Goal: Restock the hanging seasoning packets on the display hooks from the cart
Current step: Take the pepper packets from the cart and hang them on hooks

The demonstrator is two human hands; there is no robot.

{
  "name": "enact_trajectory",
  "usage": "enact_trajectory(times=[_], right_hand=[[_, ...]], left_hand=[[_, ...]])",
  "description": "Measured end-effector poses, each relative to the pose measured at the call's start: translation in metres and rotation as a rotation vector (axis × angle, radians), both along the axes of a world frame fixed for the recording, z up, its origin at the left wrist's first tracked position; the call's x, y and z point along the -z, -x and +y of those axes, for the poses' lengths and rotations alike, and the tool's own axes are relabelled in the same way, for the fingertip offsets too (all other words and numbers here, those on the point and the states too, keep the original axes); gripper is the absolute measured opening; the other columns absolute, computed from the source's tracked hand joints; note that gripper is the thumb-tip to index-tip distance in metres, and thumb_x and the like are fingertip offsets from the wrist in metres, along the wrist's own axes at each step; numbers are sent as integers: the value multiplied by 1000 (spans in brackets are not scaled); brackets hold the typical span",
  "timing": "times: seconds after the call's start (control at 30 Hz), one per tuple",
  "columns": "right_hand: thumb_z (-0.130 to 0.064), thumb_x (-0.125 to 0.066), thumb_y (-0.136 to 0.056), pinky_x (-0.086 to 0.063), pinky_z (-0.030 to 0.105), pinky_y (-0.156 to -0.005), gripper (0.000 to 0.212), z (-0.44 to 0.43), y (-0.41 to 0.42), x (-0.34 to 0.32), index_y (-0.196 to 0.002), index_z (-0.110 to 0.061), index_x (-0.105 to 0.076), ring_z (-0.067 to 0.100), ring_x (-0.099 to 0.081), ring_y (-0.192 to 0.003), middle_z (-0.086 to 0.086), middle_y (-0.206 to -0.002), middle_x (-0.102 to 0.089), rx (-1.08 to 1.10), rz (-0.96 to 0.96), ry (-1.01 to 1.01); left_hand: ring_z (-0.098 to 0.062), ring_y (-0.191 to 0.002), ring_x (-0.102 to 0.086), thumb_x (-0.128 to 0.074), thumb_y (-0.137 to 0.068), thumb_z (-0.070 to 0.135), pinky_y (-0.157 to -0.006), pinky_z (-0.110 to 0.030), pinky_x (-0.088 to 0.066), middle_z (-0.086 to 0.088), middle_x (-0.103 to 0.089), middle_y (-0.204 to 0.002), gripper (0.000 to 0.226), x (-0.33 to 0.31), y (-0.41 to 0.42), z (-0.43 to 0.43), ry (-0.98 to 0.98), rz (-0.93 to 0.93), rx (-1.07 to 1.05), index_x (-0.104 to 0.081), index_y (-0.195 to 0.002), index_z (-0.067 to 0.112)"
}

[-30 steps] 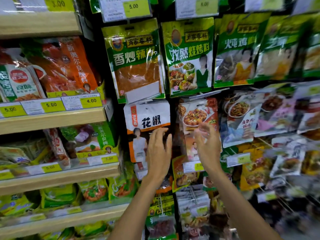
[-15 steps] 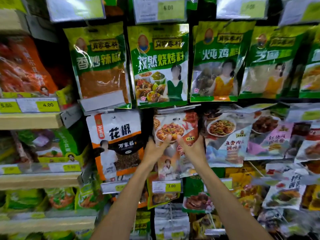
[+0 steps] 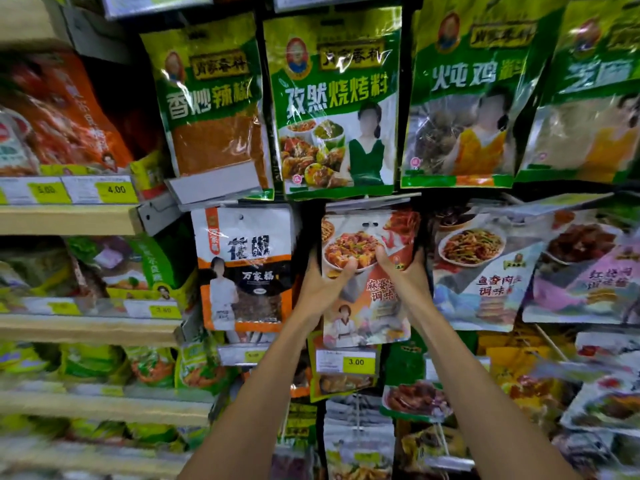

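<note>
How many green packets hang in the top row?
4, side by side: the leftmost packet, the second packet, the third packet, the rightmost packet, cut off. More may hang behind.

A shop: hanging seasoning packets (image 3: 334,105) above yellow price tags (image 3: 358,362).

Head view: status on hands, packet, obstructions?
Both busy: left hand and right hand grip orange packet by its sides. Packet upright, hang hole showing. Close above, green packet.

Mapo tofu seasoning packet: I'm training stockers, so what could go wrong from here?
The left hand and right hand grip the mapo tofu seasoning packet mid-body, so its hang hole might miss the unseen hook. Its top sits just under the cumin barbecue packet, which could get knocked.
</note>
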State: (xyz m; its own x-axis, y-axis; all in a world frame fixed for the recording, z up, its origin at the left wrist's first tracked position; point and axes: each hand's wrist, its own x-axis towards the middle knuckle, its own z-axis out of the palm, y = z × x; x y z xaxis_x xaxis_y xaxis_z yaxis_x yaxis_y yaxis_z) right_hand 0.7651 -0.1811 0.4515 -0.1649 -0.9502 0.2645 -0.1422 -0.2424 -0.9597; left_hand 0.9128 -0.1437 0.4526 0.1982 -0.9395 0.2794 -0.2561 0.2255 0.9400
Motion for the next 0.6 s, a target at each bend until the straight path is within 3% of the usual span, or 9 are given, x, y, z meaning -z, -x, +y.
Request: enact_trajectory(times=[0.17, 0.23, 0.3, 0.4, 0.43, 0.53, 0.6], right_hand=[[-62, -64, -71, -32, 22, -99, 99, -2, 3, -6, -150, -23, -19, 4, -38, -124, -1, -150, -36, -78, -51, 17], [-67, -61, -68, -33, 31, -109, 102, 4, 3, -2, -151, -26, -16, 12, -37, -135, -1, -152, -34, -65, -34, 13], [-67, -59, -70, -32, 37, -113, 99, 11, 3, 1, -151, -29, -16, 16, -35, -138, -1, -153, -33, -39, -13, 41], [-57, -61, -80, -31, 31, -110, 85, 20, 3, 3, -149, -33, -18, 8, -34, -135, -9, -151, -33, -30, 8, 111], [-55, -61, -81, -33, 26, -106, 83, 23, 4, 5, -149, -34, -20, 5, -35, -131, -14, -147, -35, -22, 10, 126], [-55, -61, -79, -33, 18, -96, 83, 31, 6, 8, -148, -34, -21, -2, -36, -122, -20, -133, -36, -2, -8, 136], [-52, -63, -80, -33, 13, -93, 82, 36, 6, 11, -148, -33, -21, -3, -35, -121, -22, -132, -34, 16, -5, 139]], left_hand=[[-17, -131, -43, -67, -78, 50, -110, -40, -37, 0, -43, -145, 80, -1, 4, -14, -13, 119, 22, -31, -145, 25], [-14, -130, -42, -64, -80, 51, -108, -35, -38, 5, -42, -145, 79, 3, 5, -12, 1, 102, 21, -29, -146, 27], [-6, -124, -42, -62, -82, 51, -97, -20, -38, 14, -41, -137, 75, 5, 5, -8, 34, 77, 26, -28, -145, 29], [2, -119, -39, -61, -85, 46, -79, 4, -34, 14, -39, -136, 72, 6, 5, -2, 73, 57, 18, -27, -146, 27], [2, -119, -39, -61, -85, 45, -79, 6, -33, 14, -38, -138, 71, 6, 5, 0, 93, 56, 17, -28, -145, 27], [-8, -126, -44, -60, -86, 43, -97, -14, -41, 6, -40, -145, 67, 5, 5, 6, 119, 65, 36, -31, -143, 25], [-9, -120, -50, -62, -85, 41, -89, -9, -45, 4, -46, -137, 61, 4, 6, 10, 132, 86, 47, -34, -138, 28]])
